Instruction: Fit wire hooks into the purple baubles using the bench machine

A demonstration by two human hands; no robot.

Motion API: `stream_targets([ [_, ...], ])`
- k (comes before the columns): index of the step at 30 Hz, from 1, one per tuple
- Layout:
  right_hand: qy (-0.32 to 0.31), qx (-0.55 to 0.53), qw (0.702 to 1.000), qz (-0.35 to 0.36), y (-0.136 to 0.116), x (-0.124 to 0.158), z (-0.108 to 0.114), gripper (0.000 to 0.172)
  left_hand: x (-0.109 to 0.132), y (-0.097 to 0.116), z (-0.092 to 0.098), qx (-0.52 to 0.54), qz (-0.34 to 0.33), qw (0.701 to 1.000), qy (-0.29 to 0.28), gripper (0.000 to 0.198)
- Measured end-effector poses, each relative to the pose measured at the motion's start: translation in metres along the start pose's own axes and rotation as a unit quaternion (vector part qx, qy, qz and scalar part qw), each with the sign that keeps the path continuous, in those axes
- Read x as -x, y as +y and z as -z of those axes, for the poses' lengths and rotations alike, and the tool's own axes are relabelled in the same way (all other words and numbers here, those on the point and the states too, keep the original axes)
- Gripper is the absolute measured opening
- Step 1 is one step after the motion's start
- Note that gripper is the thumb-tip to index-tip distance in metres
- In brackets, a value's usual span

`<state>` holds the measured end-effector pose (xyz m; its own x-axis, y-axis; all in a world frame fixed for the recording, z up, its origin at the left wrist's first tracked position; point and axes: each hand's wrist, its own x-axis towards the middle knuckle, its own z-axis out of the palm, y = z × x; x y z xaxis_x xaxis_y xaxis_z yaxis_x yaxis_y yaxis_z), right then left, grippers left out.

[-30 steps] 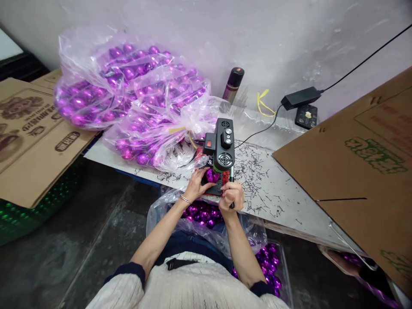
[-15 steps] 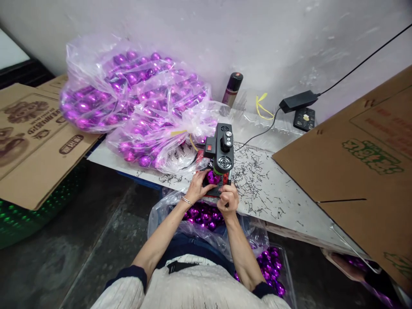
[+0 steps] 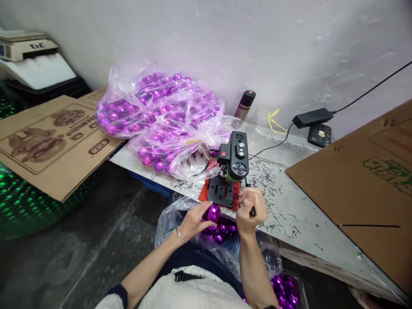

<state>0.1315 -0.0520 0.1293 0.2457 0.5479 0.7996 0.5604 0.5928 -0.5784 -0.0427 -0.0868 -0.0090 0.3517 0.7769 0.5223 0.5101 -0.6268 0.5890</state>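
Note:
My left hand [image 3: 195,219] has its thumb and fingers around a shiny purple ball [image 3: 213,212] at the table's front edge, just above an open plastic bag of purple balls [image 3: 219,231]. My right hand [image 3: 252,208] is wrapped round the black-handled lever [image 3: 252,212] of a small black machine like a bench drill [image 3: 238,156]. A red switch and round vents show on its top. The machine's slotted black base plate [image 3: 220,193] bears no ball, and red material [image 3: 236,195] shows beside it.
Large clear bags of purple balls [image 3: 154,111] lie on the left of the table [image 3: 289,206], which is strewn with thin dark bits. Behind stand a spray can [image 3: 245,105] and a power adapter [image 3: 313,117]. Cardboard flaps [image 3: 54,141] and a box [image 3: 363,180] flank the table.
My left hand has drawn the purple ball from under the machine's head toward me, over the bag. My right hand stays on the lever. The whole view has shifted left.

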Motion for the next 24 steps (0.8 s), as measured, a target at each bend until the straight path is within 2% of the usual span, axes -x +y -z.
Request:
stream_targets([
  [3,0.000,0.007,1.000,0.005,0.006,0.010,-0.001,0.031,0.022,0.001,0.001,-0.028,-0.018,0.998,-0.062,0.083],
  [5,0.000,0.009,1.000,0.006,0.009,0.013,0.000,0.031,0.011,-0.005,0.000,-0.023,-0.016,0.997,-0.074,0.086],
  [6,-0.001,0.009,1.000,0.006,0.009,0.013,0.000,0.031,-0.003,-0.011,0.001,-0.016,-0.014,0.998,-0.067,0.082],
  [8,0.001,0.007,1.000,0.009,0.009,0.013,0.000,0.031,-0.046,-0.030,0.008,-0.014,0.009,1.000,-0.026,0.056],
  [9,0.002,0.006,1.000,0.011,0.009,0.013,0.000,0.031,-0.072,-0.043,0.014,-0.025,0.035,0.999,0.009,0.039],
  [10,0.002,0.006,1.000,0.013,0.009,0.013,0.000,0.031,-0.099,-0.058,0.020,-0.043,0.074,0.995,0.048,0.031],
  [12,0.000,0.007,1.000,0.016,0.009,0.013,0.001,0.031,-0.150,-0.089,0.035,-0.098,0.148,0.978,0.111,0.026],
  [13,-0.002,0.007,1.000,0.018,0.009,0.013,0.001,0.031,-0.171,-0.103,0.042,-0.122,0.186,0.968,0.119,0.028],
  [14,-0.003,0.006,1.000,0.020,0.009,0.013,0.001,0.030,-0.189,-0.116,0.048,-0.142,0.217,0.961,0.102,0.035],
  [16,-0.006,0.006,1.000,0.024,0.010,0.014,0.001,0.030,-0.212,-0.135,0.056,-0.169,0.249,0.953,0.035,0.053],
  [19,-0.006,0.009,1.000,0.029,0.010,0.014,0.001,0.029,-0.222,-0.145,0.060,-0.181,0.258,0.948,-0.035,0.062],
  [22,-0.005,0.013,0.999,0.034,0.009,0.013,0.000,0.029,-0.220,-0.141,0.064,-0.168,0.268,0.948,-0.039,0.059],
  [24,-0.007,0.015,0.999,0.037,0.009,0.013,0.000,0.028,-0.216,-0.135,0.068,-0.122,0.266,0.956,-0.018,0.058],
])
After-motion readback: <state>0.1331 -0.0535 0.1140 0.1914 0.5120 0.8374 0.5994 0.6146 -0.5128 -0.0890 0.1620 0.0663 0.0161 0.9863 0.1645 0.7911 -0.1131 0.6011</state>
